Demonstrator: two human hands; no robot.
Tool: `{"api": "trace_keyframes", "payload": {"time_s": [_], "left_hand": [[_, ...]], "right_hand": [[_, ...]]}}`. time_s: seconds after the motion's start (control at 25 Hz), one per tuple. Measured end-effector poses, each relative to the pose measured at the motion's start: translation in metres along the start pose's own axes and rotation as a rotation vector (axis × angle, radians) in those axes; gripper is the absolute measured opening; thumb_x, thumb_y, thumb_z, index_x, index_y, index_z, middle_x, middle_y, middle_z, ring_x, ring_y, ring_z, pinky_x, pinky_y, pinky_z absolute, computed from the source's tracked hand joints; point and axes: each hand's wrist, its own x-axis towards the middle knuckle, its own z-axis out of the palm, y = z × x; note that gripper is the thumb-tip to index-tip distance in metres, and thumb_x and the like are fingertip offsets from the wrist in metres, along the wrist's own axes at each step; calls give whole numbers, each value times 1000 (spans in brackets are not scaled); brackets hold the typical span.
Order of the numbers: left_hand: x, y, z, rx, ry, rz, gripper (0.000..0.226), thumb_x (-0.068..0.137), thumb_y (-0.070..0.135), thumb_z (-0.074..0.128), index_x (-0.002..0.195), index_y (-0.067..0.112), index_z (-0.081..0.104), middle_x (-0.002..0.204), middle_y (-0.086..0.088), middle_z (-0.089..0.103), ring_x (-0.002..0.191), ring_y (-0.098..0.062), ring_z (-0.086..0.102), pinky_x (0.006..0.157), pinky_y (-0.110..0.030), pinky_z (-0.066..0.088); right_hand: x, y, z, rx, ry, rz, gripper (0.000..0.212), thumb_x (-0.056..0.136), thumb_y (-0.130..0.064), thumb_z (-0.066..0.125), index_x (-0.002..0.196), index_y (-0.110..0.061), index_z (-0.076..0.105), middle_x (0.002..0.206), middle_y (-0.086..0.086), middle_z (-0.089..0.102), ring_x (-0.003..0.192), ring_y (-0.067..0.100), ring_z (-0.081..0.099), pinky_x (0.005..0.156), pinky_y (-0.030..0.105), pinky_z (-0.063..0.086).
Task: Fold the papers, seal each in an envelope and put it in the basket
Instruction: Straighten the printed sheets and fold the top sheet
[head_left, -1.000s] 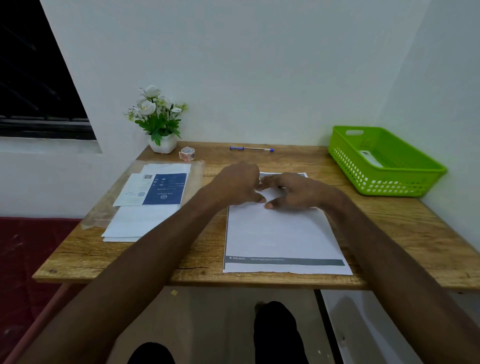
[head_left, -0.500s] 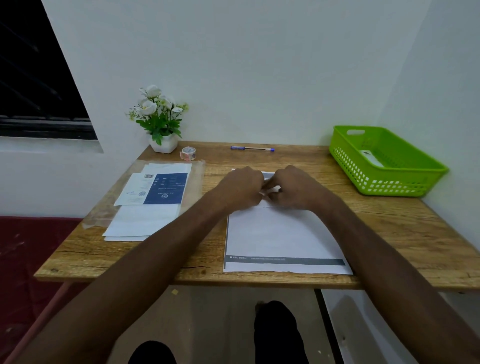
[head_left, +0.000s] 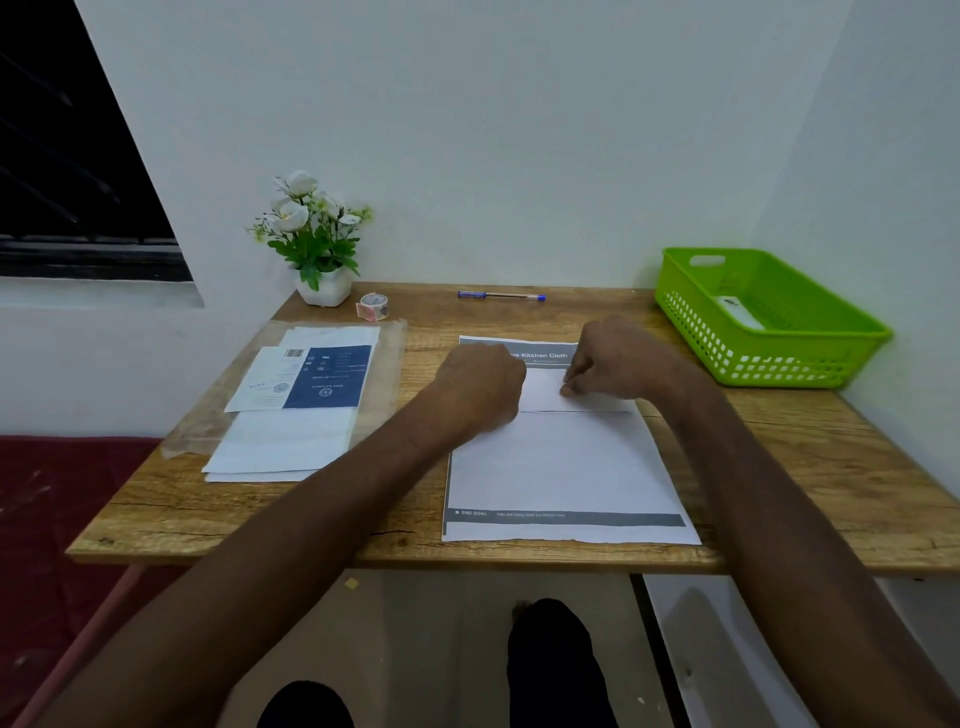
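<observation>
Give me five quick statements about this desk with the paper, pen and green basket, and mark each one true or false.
1. The blue pen lies inside the green plastic basket. False: it lies on the wooden table near the wall.
2. Both the left hand and right hand are on the white printed sheet. True.
3. The potted white flowers stand at the table's far left corner. True.
4. The small tape roll sits on the printed sheet. False: it sits beside the flower pot.
5. The basket holds something white. True.
</observation>
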Motion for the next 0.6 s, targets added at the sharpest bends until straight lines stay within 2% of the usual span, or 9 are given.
{"api": "trace_keyframes", "payload": {"time_s": [0.16,0.24,0.32,0.44,0.52,0.6], "left_hand": [[-3,-5,-4,-9,-19,-35,25,98,28,52,115,16,67,107,-5,68,95,-26,66,68,-32,38],[-4,-10,-6,-23,-25,-65,26,96,27,53,116,17,66,100,-4,65,85,-25,61,67,-32,37],[-4,-17,-9,-59,-34,-105,28,95,30,55,118,16,66,99,-4,64,77,-21,51,66,-32,38],[-4,-25,-7,-105,-17,-146,30,93,31,61,117,15,67,105,-5,68,81,-21,55,70,-32,43],[-4,-30,-6,-157,-6,-163,29,91,29,65,116,14,69,106,-5,69,85,-21,58,71,-32,46],[-4,-36,-8,-201,42,-189,26,89,28,69,111,14,70,105,-5,71,80,-18,52,70,-31,42]], "right_hand": [[-3,7,-5,-24,-6,32,21,83,-32,81,98,-19,84,95,1,80,87,18,68,66,29,46],[-4,10,-9,-55,-23,71,21,83,-32,81,98,-17,84,88,7,79,76,18,67,59,27,41],[-5,11,-11,-58,-31,109,22,81,-32,82,96,-15,84,84,10,78,65,17,62,57,28,42],[-7,7,-11,-132,-2,127,27,80,-34,82,97,-13,80,91,8,77,78,22,67,66,30,47],[-7,4,-10,-204,52,117,18,80,-33,80,79,-17,72,78,3,69,81,24,64,62,28,41],[-7,0,-9,-174,103,122,42,81,-31,78,57,-16,47,58,-3,45,72,25,52,56,27,30]]}}
